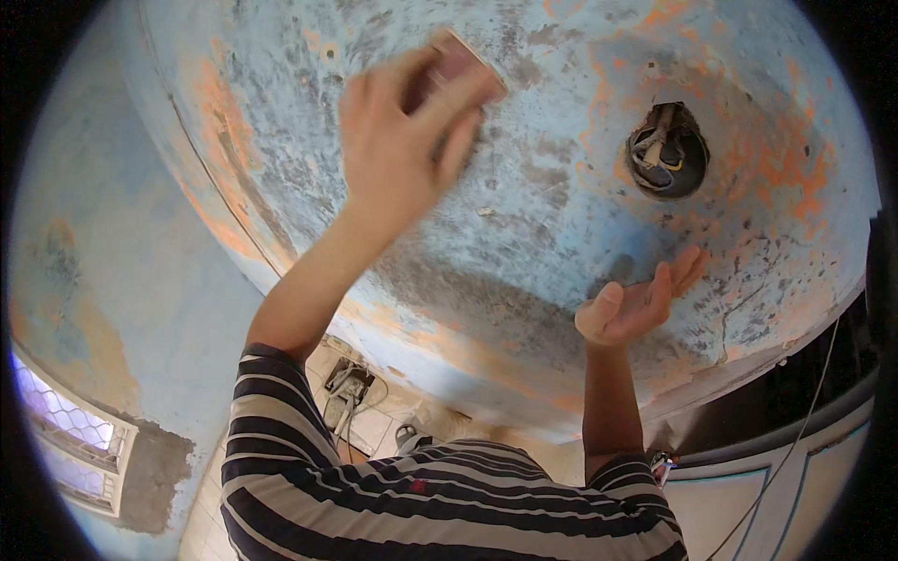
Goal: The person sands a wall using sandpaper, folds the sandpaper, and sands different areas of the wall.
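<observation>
My left hand (398, 140), slightly blurred, is raised and closed around a reddish-brown sanding pad (458, 70), its face toward the wall (552, 215). The wall is worn blue paint with orange and dark grey patches. Lower down on the right, my right hand (636, 304) holds nothing; its fingers are stretched out and parted, close to the wall. Whether its fingers touch the surface I cannot tell. Above that hand is a round electrical box (667, 154) set in the wall, with loose wires inside.
A barred window (75, 439) is at the lower left, beside a bare grey plaster patch (159, 477). Some grey equipment with a cable (346, 388) stands on the tiled floor below. A thin cord (795, 449) runs down past a dark opening at the right.
</observation>
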The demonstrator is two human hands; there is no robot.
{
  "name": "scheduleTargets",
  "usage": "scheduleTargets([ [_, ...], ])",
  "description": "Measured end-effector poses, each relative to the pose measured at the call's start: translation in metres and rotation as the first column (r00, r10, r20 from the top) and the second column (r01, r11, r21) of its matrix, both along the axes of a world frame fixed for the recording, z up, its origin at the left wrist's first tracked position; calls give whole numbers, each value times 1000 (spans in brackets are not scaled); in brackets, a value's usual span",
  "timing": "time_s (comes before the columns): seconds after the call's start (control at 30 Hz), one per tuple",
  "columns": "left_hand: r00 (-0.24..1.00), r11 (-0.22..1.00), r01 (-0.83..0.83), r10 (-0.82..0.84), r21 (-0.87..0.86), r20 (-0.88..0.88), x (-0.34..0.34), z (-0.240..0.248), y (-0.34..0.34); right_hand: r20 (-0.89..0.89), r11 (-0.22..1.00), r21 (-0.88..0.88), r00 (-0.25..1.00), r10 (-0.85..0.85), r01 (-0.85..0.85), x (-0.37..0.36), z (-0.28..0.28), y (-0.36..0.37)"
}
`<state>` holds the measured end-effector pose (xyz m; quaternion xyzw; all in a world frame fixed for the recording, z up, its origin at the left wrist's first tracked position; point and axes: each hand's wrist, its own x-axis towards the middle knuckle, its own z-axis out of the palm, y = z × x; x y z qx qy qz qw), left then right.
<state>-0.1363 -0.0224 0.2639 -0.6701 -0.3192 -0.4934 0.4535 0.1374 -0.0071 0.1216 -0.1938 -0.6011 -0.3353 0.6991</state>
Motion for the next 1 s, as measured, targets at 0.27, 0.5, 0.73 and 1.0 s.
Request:
scheduleTargets([
  [0.27, 999, 997, 32, -30, 69, -26, -1, 4, 8, -19, 997, -67, 999, -35, 34, -3, 2, -6],
  [0.5, 999, 1000, 13, -12, 22, -37, 8, -2, -3, 22, 992, -75, 995, -101, 102, -2, 5, -5],
  [0.73, 998, 999, 20, -18, 27, -57, 11, -5, -5, 11, 994, -65, 996, -89, 89, -6, 7, -7],
  [1.0, 996, 999, 34, -31, 35, -82, 13, -10, -4, -2, 995, -73, 998, -68, 67, -4, 4, -8],
])
